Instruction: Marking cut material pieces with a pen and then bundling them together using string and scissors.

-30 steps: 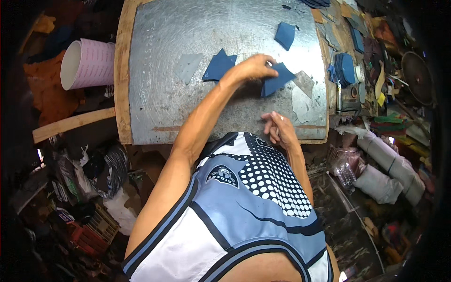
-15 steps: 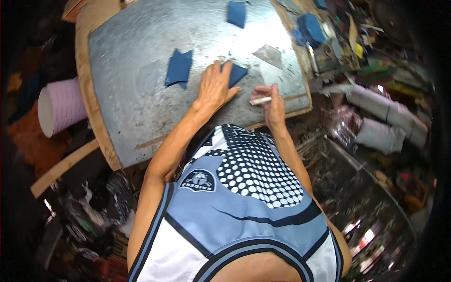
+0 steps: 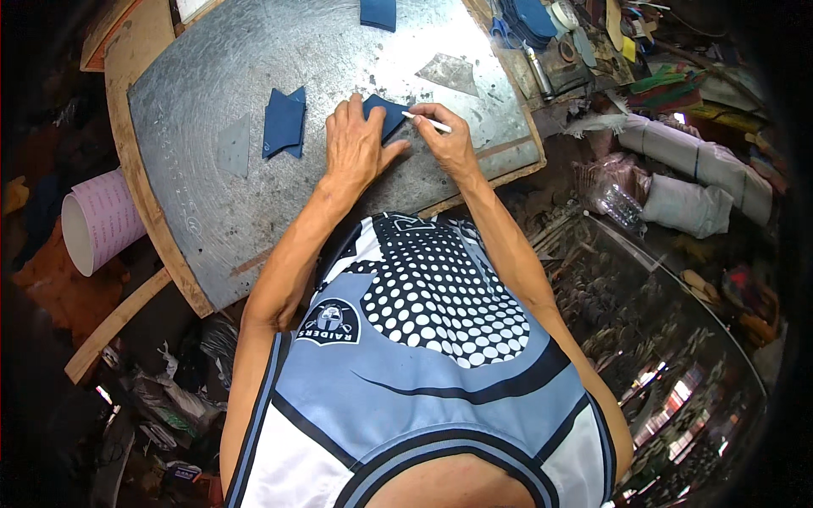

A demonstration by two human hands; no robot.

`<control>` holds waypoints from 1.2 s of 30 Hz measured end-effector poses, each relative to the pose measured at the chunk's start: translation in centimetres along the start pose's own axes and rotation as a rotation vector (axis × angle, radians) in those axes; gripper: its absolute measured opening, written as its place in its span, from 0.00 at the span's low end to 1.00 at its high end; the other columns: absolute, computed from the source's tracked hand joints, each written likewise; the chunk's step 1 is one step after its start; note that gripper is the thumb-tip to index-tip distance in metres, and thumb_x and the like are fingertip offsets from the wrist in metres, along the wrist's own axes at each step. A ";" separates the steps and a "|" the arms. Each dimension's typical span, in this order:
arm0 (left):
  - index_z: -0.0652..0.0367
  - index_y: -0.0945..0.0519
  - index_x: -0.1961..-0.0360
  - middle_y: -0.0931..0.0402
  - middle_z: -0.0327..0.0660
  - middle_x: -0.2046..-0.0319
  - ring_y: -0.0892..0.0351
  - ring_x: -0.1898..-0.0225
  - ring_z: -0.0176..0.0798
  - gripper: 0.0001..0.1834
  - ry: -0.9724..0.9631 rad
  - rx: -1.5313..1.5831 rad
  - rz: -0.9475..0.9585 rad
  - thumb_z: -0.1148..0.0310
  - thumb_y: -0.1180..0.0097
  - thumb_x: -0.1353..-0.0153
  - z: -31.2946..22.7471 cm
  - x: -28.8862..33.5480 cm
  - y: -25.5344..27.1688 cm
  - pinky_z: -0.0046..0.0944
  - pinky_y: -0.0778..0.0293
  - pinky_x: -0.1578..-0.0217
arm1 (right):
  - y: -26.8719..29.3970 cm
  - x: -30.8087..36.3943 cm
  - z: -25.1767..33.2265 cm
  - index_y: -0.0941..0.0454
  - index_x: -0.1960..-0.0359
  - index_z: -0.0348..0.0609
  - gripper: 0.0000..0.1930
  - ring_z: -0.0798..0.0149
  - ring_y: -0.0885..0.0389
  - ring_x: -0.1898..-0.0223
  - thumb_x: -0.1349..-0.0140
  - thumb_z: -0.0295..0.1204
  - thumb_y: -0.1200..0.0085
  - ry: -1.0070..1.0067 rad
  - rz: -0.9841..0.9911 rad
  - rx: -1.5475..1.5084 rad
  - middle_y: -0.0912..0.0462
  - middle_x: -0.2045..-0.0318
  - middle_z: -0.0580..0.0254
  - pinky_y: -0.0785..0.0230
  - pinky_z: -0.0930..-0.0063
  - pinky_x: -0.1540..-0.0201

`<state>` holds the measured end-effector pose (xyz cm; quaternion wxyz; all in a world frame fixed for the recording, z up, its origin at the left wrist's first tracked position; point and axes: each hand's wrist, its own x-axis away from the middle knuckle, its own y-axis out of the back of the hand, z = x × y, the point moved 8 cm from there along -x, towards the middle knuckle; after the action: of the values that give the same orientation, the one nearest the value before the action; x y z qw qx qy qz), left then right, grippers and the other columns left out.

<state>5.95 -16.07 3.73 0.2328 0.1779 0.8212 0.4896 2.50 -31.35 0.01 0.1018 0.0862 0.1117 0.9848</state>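
Note:
On the scuffed grey metal tabletop [image 3: 212,224], my left hand [image 3: 350,151] lies flat, its fingertips over the left side of a dark blue cut piece [image 3: 388,116]. Its thumb points right, apart from the fingers. From the right, my right hand [image 3: 452,146] pinches a slim white pen [image 3: 431,123], whose tip is at the piece's right edge. Left of my hands lie overlapping blue pieces [image 3: 283,125], the top one bearing a small pale mark. Another blue piece [image 3: 378,13] lies at the far side.
Flat grey templates [image 3: 449,74] [image 3: 235,146] lie on the tabletop, which has a wooden rim [image 3: 159,224]. Beyond its right edge are scissors [image 3: 503,32], a stack of blue pieces [image 3: 527,20] and a metal tube [image 3: 537,72]. A pink roll [image 3: 106,218] is at left, wrapped bundles [image 3: 686,203] at right.
My right hand has moved left and up, bringing the pen to the blue piece's right edge. My left hand stays on that piece. The whole view has shifted, moving the table left.

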 end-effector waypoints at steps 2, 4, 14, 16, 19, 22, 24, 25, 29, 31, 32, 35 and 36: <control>0.63 0.22 0.55 0.29 0.52 0.59 0.26 0.55 0.54 0.23 0.015 0.101 0.086 0.62 0.31 0.49 0.1 -0.8 -0.6 0.48 0.28 0.57 | -0.2 -0.2 0.7 0.17 0.61 0.35 0.09 0.72 0.20 0.64 0.38 0.26 0.45 0.097 -0.002 0.060 0.15 0.68 0.61 0.28 0.76 0.60; 0.62 0.21 0.54 0.28 0.53 0.55 0.22 0.57 0.54 0.22 0.039 0.243 0.166 0.64 0.32 0.48 0.3 -1.5 -1.5 0.46 0.23 0.61 | -0.3 -0.4 0.5 0.17 0.61 0.34 0.09 0.71 0.20 0.64 0.38 0.27 0.45 0.068 0.004 0.057 0.15 0.68 0.60 0.27 0.76 0.59; 0.61 0.20 0.53 0.28 0.52 0.54 0.21 0.58 0.55 0.21 0.054 0.277 0.212 0.66 0.32 0.48 1.2 -1.7 -2.7 0.47 0.22 0.60 | -0.4 -0.6 0.1 0.16 0.62 0.36 0.09 0.73 0.20 0.66 0.38 0.28 0.45 0.035 0.040 0.071 0.15 0.69 0.62 0.28 0.78 0.62; 0.61 0.20 0.53 0.28 0.53 0.53 0.21 0.57 0.55 0.21 0.073 0.278 0.250 0.66 0.32 0.48 1.3 -1.7 -2.8 0.47 0.22 0.59 | -0.3 -0.6 -0.6 0.16 0.62 0.36 0.09 0.74 0.21 0.67 0.38 0.28 0.45 -0.071 0.105 0.057 0.16 0.70 0.63 0.28 0.79 0.62; 0.61 0.21 0.51 0.28 0.53 0.52 0.21 0.56 0.56 0.22 0.063 0.287 0.266 0.66 0.34 0.46 1.4 -1.8 -2.5 0.46 0.22 0.58 | 0.2 -0.6 -1.0 0.16 0.63 0.37 0.08 0.76 0.22 0.69 0.38 0.28 0.45 -0.131 0.107 -0.029 0.16 0.71 0.66 0.29 0.81 0.64; 0.59 0.23 0.47 0.27 0.53 0.51 0.21 0.55 0.56 0.20 0.085 0.433 0.239 0.72 0.40 0.43 1.9 -1.7 -1.9 0.46 0.22 0.56 | 0.3 -0.7 -0.9 0.16 0.63 0.36 0.09 0.77 0.23 0.70 0.38 0.28 0.45 -0.099 0.066 -0.086 0.17 0.72 0.66 0.30 0.81 0.65; 0.58 0.23 0.46 0.27 0.53 0.51 0.21 0.54 0.57 0.20 0.062 0.453 0.203 0.74 0.44 0.42 2.0 -1.7 -1.6 0.47 0.22 0.56 | -0.3 -0.7 -1.2 0.16 0.63 0.35 0.09 0.76 0.23 0.70 0.38 0.28 0.45 -0.107 0.067 -0.059 0.17 0.72 0.66 0.30 0.81 0.65; 0.57 0.24 0.45 0.26 0.53 0.52 0.22 0.54 0.57 0.21 0.034 0.477 0.147 0.77 0.47 0.41 2.0 -1.8 -1.1 0.47 0.22 0.55 | -0.5 -0.7 -1.0 0.17 0.62 0.35 0.09 0.75 0.23 0.69 0.38 0.27 0.45 -0.071 0.040 -0.033 0.16 0.71 0.65 0.30 0.80 0.64; 0.55 0.26 0.43 0.27 0.54 0.49 0.22 0.52 0.58 0.25 0.015 0.388 0.203 0.80 0.51 0.43 1.9 -1.8 -2.2 0.47 0.22 0.53 | -1.0 -0.9 -0.9 0.17 0.61 0.33 0.10 0.73 0.21 0.68 0.38 0.27 0.45 -0.016 0.034 -0.002 0.15 0.70 0.62 0.29 0.78 0.63; 0.57 0.27 0.42 0.28 0.55 0.47 0.23 0.51 0.58 0.24 0.003 0.312 0.218 0.77 0.48 0.42 1.8 -1.6 -2.6 0.48 0.23 0.52 | -1.1 -0.9 -0.8 0.17 0.61 0.33 0.10 0.73 0.21 0.67 0.38 0.27 0.45 -0.016 0.065 0.018 0.16 0.70 0.62 0.29 0.78 0.63; 0.57 0.27 0.42 0.28 0.55 0.47 0.23 0.51 0.58 0.24 0.004 0.312 0.214 0.77 0.48 0.42 1.8 -1.5 -2.7 0.48 0.23 0.52 | -1.0 -0.9 -0.8 0.17 0.61 0.33 0.10 0.73 0.21 0.67 0.39 0.27 0.44 -0.016 0.075 0.053 0.16 0.70 0.62 0.29 0.78 0.63; 0.60 0.27 0.43 0.28 0.55 0.45 0.23 0.50 0.58 0.23 0.029 0.311 0.201 0.73 0.44 0.42 1.7 -1.2 -2.8 0.49 0.24 0.51 | -0.6 -0.8 -0.1 0.17 0.62 0.33 0.09 0.74 0.22 0.67 0.39 0.27 0.44 0.040 0.065 0.066 0.16 0.70 0.63 0.29 0.79 0.64; 0.62 0.26 0.44 0.28 0.55 0.46 0.23 0.50 0.58 0.23 0.010 0.289 0.169 0.71 0.43 0.41 1.5 -1.3 -2.5 0.49 0.24 0.51 | -0.2 -0.8 0.0 0.17 0.62 0.33 0.09 0.74 0.22 0.67 0.39 0.27 0.44 0.034 0.060 0.059 0.16 0.70 0.63 0.29 0.79 0.64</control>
<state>7.69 -16.77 1.14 0.1588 0.2754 0.8663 0.3852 3.35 -31.29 -0.13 0.0678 0.0756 0.1397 0.9850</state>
